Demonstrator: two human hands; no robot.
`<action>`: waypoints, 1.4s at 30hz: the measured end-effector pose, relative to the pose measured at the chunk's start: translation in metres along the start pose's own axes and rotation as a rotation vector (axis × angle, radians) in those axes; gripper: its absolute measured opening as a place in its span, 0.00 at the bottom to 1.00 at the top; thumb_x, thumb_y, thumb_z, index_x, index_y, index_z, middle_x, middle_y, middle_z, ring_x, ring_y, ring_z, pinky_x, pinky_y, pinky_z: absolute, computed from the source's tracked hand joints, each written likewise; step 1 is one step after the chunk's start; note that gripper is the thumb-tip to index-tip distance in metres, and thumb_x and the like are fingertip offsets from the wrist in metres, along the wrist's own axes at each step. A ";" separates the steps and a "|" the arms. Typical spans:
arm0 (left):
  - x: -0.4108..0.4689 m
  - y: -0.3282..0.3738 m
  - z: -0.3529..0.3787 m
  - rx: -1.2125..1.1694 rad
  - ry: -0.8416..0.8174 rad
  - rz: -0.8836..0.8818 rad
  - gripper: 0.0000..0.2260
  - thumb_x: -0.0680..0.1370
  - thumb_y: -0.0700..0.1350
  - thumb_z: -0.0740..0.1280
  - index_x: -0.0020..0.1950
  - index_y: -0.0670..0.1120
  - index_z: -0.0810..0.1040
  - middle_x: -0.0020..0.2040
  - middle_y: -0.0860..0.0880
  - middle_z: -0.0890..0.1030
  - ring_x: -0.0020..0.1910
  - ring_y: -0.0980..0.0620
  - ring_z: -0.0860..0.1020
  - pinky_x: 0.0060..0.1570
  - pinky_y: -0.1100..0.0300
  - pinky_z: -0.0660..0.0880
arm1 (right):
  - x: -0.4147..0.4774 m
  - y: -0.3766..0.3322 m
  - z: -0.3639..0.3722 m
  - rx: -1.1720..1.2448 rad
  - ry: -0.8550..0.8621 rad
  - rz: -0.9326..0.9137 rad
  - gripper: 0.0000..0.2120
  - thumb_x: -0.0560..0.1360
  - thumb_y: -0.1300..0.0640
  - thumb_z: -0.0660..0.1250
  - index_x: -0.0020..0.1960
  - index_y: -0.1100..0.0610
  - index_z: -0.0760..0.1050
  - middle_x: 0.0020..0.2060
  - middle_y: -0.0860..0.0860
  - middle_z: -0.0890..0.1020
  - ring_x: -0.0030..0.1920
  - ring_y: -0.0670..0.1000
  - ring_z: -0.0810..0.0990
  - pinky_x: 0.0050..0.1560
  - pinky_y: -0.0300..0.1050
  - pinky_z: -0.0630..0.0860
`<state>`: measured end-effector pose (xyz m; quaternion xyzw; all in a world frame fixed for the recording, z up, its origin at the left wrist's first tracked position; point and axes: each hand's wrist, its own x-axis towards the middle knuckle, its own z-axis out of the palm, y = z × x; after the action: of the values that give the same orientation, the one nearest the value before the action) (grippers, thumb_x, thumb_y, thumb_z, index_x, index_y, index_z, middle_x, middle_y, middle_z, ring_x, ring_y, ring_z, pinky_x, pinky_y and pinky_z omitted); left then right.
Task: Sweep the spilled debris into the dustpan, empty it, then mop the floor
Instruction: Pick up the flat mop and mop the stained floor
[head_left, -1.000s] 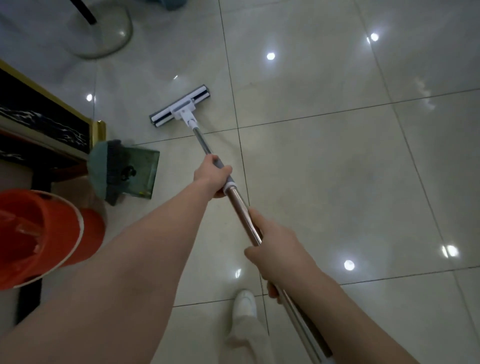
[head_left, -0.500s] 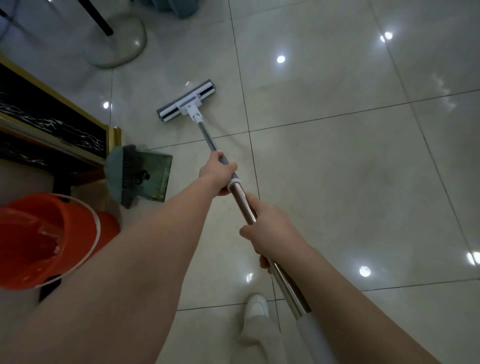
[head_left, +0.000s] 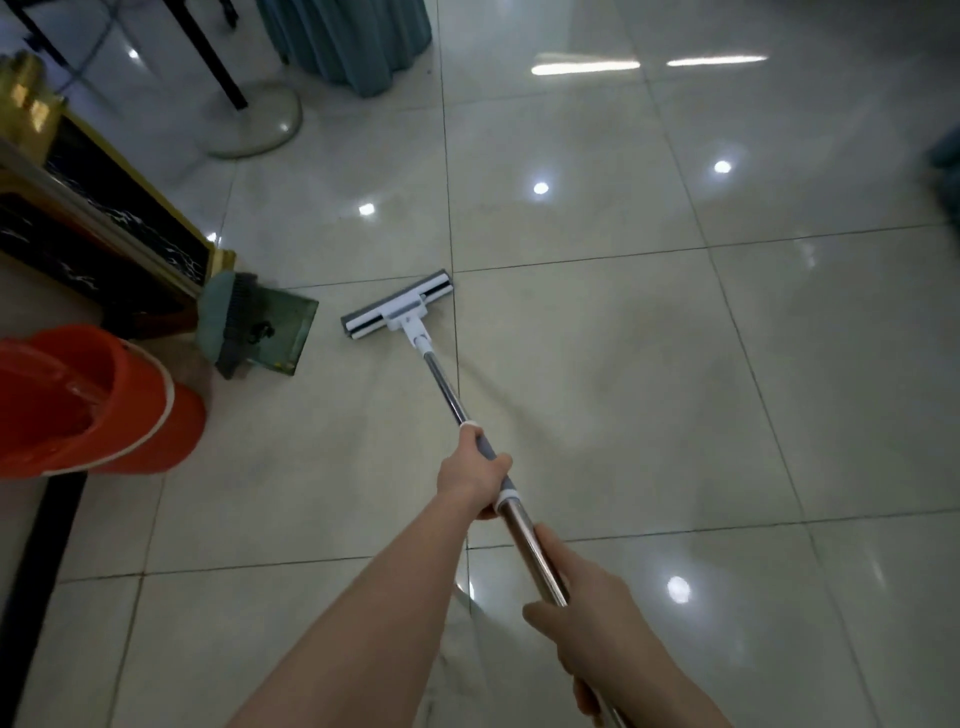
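Gripping the steel mop handle (head_left: 535, 556), the right hand (head_left: 587, 613) is seen nearest, its fingers wrapped round the pole. Just ahead of it, the grey sleeve is clasped by the left hand (head_left: 472, 480). Farther ahead of both hands, the mop head (head_left: 397, 312) is laid flat on the tiled floor (head_left: 623, 389). Left of it, the dustpan (head_left: 280, 332) is seen near an orange bucket (head_left: 104, 405).

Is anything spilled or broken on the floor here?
Nothing looks broken or spilled. Two small oddities: a little dark clump sits inside the green dustpan, left of the mop, and the tiles just right of the mop look dull and streaky instead of shiny, probably damp from mopping.
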<state>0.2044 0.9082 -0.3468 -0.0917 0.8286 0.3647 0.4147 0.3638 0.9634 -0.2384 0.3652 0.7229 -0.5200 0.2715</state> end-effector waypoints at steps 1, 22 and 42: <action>-0.017 -0.011 0.013 0.007 -0.001 0.005 0.17 0.76 0.48 0.66 0.62 0.57 0.65 0.57 0.41 0.74 0.51 0.38 0.79 0.39 0.44 0.82 | -0.017 0.016 0.000 0.007 -0.003 0.003 0.35 0.72 0.59 0.65 0.73 0.34 0.59 0.43 0.47 0.79 0.32 0.45 0.75 0.39 0.40 0.76; -0.010 -0.003 -0.005 0.028 0.068 0.043 0.19 0.73 0.47 0.69 0.61 0.55 0.70 0.53 0.44 0.76 0.46 0.43 0.79 0.34 0.50 0.82 | -0.017 -0.015 0.010 0.139 0.018 -0.047 0.27 0.72 0.58 0.65 0.43 0.23 0.61 0.36 0.51 0.78 0.30 0.49 0.74 0.39 0.47 0.79; 0.339 0.170 -0.258 -0.006 0.120 0.103 0.23 0.74 0.46 0.69 0.68 0.58 0.71 0.62 0.42 0.76 0.53 0.40 0.80 0.42 0.48 0.82 | 0.325 -0.321 0.038 0.136 -0.056 -0.032 0.29 0.75 0.69 0.59 0.70 0.45 0.62 0.49 0.59 0.74 0.33 0.56 0.79 0.20 0.41 0.74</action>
<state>-0.2490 0.9054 -0.4119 -0.0719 0.8546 0.3819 0.3445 -0.0860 0.9452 -0.3232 0.3564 0.6839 -0.5821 0.2578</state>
